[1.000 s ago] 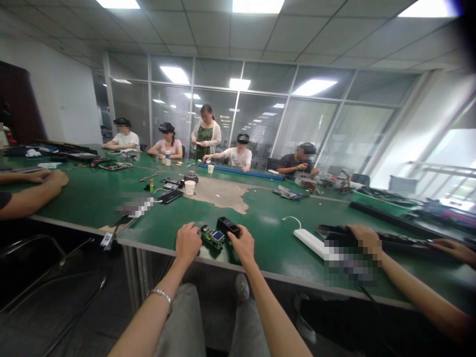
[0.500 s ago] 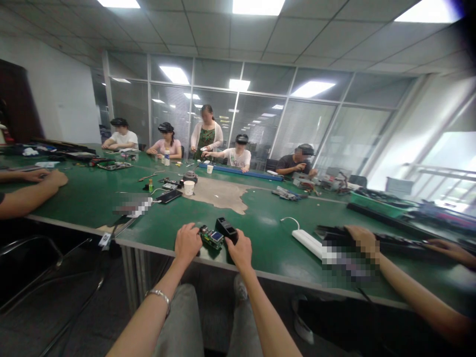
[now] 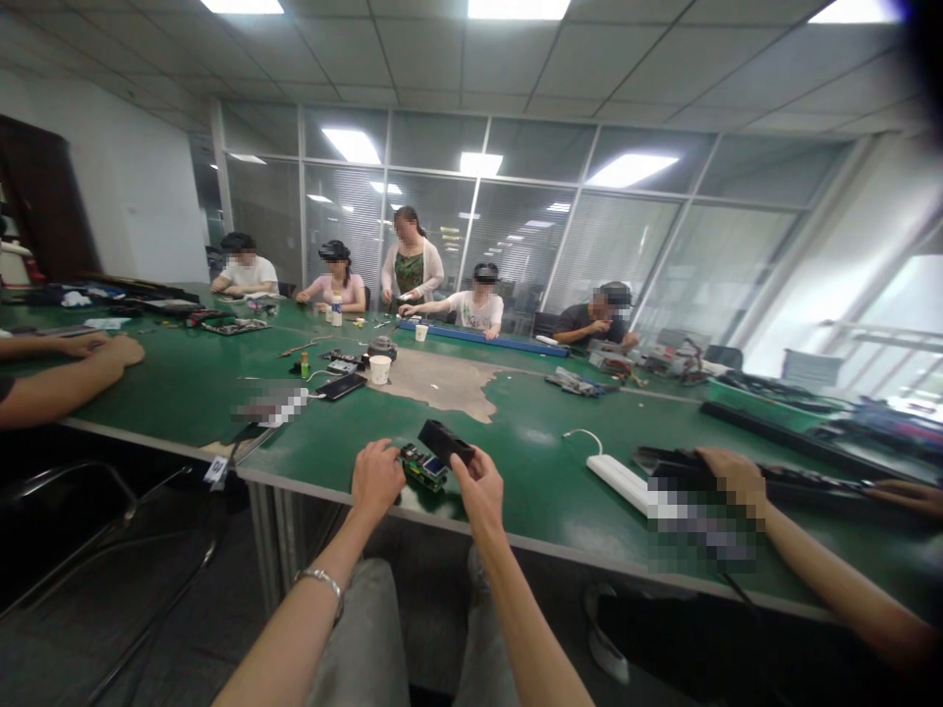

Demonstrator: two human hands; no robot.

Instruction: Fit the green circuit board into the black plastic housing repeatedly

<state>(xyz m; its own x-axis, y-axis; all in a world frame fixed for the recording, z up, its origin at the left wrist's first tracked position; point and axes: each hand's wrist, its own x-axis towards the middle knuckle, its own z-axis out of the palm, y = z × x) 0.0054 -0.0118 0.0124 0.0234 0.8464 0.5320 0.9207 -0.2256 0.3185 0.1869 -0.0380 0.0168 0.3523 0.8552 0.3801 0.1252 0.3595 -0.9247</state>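
Note:
My right hand (image 3: 480, 483) grips the near end of a black box-like case (image 3: 444, 443), which is tilted just above the green table. Beside it, to the left, lies a green circuit board (image 3: 423, 468) with a small bluish screen. The fingers of my left hand (image 3: 377, 478) are bent at the left edge of this board; whether they pinch it is too small to make out. The case overlaps the board's right side in view.
A paper cup (image 3: 379, 369) and a black phone (image 3: 341, 386) stand beyond my left hand. To the right lie a white power strip (image 3: 619, 483) and another person's hand (image 3: 733, 476). More people sit around the green table (image 3: 530, 452).
The black case has turned in my right hand, and its hollow-looking dark side now shows. My left hand stays at the board. The view has shifted slightly.

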